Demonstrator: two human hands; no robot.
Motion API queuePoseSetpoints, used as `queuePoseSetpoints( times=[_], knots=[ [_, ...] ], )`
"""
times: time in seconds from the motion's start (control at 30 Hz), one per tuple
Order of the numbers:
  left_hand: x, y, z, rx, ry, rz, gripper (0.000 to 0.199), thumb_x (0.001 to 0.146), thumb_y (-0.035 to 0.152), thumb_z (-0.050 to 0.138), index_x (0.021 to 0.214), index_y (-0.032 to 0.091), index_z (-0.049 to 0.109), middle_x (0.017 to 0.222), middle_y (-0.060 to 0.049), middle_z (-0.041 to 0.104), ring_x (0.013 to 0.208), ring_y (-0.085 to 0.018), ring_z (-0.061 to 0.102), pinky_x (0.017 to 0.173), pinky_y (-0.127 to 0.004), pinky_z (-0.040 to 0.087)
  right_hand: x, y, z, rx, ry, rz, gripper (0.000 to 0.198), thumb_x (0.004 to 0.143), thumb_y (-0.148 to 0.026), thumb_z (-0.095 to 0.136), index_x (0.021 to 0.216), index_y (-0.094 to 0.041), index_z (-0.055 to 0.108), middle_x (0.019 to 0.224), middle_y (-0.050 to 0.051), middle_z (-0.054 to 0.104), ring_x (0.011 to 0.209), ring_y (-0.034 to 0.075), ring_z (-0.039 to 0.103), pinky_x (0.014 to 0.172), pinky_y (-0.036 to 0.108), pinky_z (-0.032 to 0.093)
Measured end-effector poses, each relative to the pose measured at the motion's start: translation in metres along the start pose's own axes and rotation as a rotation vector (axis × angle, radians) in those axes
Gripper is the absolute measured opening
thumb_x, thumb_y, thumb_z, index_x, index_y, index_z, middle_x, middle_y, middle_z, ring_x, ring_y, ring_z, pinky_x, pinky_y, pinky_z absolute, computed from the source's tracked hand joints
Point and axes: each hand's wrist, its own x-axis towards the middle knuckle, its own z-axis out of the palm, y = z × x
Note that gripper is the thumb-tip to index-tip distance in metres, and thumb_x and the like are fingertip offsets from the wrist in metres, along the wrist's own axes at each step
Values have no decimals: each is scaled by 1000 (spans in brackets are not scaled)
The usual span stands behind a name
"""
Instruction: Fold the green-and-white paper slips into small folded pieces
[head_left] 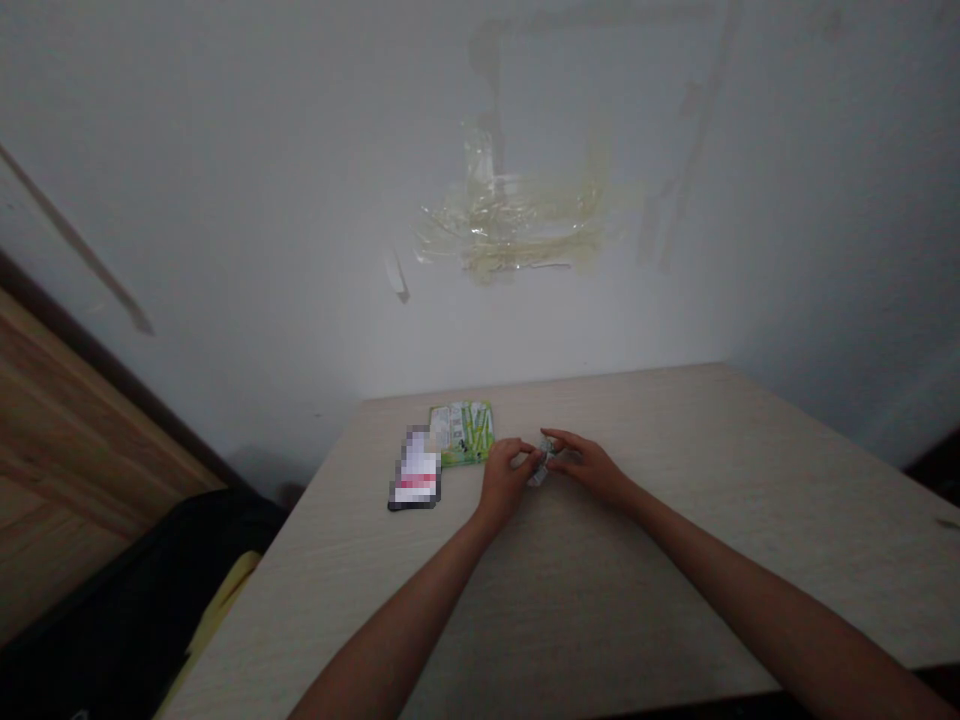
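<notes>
- Pale wood-grain table [675,520] stands pushed against a white wall [225,200], and a patch of old yellowed tape [510,225] clings to that wall above it.
- Both of my bare arms reach forward, and my hands meet near the middle of the tabletop.
- My left hand [504,478] curls its fingers around one side of a small silvery wrapper [541,462].
- My right hand [586,462] pinches the other side of it between thumb and fingertips, so both hands grip the same piece.
- That wrapper sits low, just above the table; whether it touches the surface I cannot tell.
- Just beside my left hand lies a green packet [465,432], flat on the table.
- Touching its left edge lies a dark-edged card [416,470], its face blurred.
- Off the table's left side sits a black bag [135,600].
</notes>
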Motion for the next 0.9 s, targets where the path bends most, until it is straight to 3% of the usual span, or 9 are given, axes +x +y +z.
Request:
queuePoseSetpoints(
  times=[0.23, 0.43, 0.67, 0.9],
  knots=[
    [4, -2, -4, -6, -26, 59, 16, 83, 35, 63, 92, 25, 71, 100, -4, 71, 109, -23, 58, 100, -42, 40, 2, 12, -4, -88, 52, -3, 46, 79, -32, 68, 124, -26, 59, 106, 5, 67, 104, 22, 61, 99, 43, 43],
    [6, -11, -10, 246, -44, 135, 30, 77, 35, 72, 105, 25, 69, 110, -5, 69, 114, -27, 52, 104, -46, 33, 4, 27, -13, -157, 156, 31, 42, 75, -32, 70, 116, -24, 60, 99, 4, 66, 99, 22, 61, 93, 41, 45],
    [3, -16, -11, 369, -81, 140, 42, 75, 31, 74, 116, 28, 65, 117, -6, 65, 119, -29, 47, 105, -48, 29, 3, 27, -15, -190, 120, 23, 36, 72, -28, 72, 106, -22, 61, 101, 5, 65, 97, 21, 60, 88, 38, 46],
    [4, -17, -10, 407, -78, 147, 34, 76, 30, 74, 109, 28, 67, 114, -6, 65, 120, -28, 45, 106, -49, 27, 1, 22, -16, -232, 95, 3, 35, 72, -25, 73, 105, -22, 62, 101, 5, 64, 98, 21, 59, 89, 37, 46]
  ],
)
